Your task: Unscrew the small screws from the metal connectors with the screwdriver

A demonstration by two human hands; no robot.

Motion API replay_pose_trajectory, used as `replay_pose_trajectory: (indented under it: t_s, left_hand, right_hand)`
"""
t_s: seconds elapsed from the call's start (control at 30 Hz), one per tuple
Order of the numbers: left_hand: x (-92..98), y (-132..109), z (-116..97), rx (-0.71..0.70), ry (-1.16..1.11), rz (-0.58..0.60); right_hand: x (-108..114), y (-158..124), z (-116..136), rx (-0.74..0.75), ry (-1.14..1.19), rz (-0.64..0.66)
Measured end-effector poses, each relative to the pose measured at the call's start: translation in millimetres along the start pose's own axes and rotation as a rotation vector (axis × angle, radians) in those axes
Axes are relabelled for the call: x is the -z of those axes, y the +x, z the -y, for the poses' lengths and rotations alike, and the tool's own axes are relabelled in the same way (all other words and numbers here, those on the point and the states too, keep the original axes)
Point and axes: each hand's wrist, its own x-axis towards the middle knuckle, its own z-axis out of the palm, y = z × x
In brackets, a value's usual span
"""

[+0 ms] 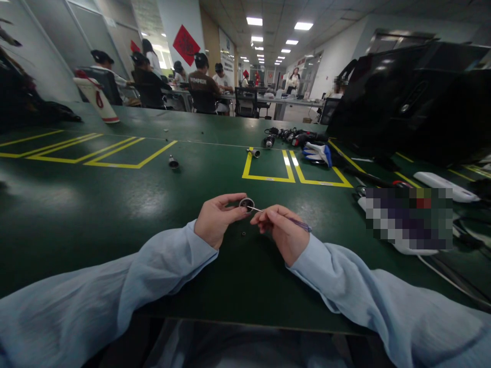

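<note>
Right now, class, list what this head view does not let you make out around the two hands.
All head view.
The ring in the left hand: too small to identify.
The thin tool in the right hand: fingers hide its middle, tip too small.
The small dark piece on the green table: too small.
The pixelated patch, right: blurs whatever lies there.
</note>
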Motion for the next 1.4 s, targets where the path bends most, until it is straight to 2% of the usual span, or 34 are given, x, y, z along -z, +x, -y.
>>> replay_pose_trajectory:
  t_s: [0.1, 0.23, 0.33, 0.43, 0.57, 0.77, 0.9, 1.4]
  left_hand:
    - [1.0, -0.2, 0.0, -0.011, 0.010, 0.022]
    - [2.3, -0.5, 0.4, -0.009, 0.015, 0.048]
    - [2.4, -0.8, 0.9, -0.003, 0.018, 0.056]
    - [1.4, -1.9, 1.2, 0.005, 0.028, 0.058]
    - [-0.3, -4.0, 1.1, 0.006, 0.067, 0.060]
    - [2.1, -2.7, 3.1, 0.008, 0.092, 0.073]
    - [3.8, -1.0, 5.1, 0.013, 0.086, 0.075]
    - [-3.1, -5.6, -1.0, 0.024, 0.062, 0.041]
  right_hand:
    - [4.2, -1.1, 0.4, 0.072, -0.183, 0.022]
    - [6.4, -0.8, 2.2, 0.164, -0.423, -0.018]
    - [3.5, -1.6, 3.9, 0.204, -0.499, -0.054]
    - [0.3, -2.7, 4.2, 0.191, -0.496, -0.102]
    - [1.5, -1.8, -0.2, 0.159, -0.485, -0.091]
    - [6.9, 3.6, -9.1, 0.101, -0.245, -0.087]
    - [5.8, 4.7, -6.8, 0.055, -0.166, -0.090]
    - [10.6, 1.7, -7.7, 0.075, -0.225, -0.014]
